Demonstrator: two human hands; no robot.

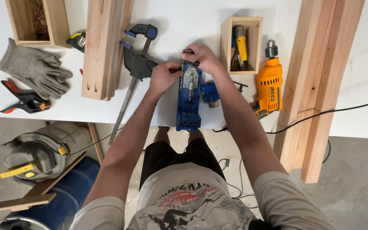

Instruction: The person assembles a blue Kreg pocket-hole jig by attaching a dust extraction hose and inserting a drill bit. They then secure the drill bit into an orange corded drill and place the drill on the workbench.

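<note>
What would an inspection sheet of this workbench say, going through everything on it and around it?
Surface: white table, crowded.
Job's things: blue drilling jig at the near edge.
Clutter: orange drill, bar clamp, grey gloves, spring clamp, timber lengths, two wooden boxes.
Hands: left hand and right hand both on the jig's far end.
Cables: black cord runs across the table.
Surroundings: concrete floor, blue barrel.

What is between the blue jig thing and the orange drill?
In the head view, a small blue clamp piece lies on the white table between the blue jig and the orange drill.
</note>
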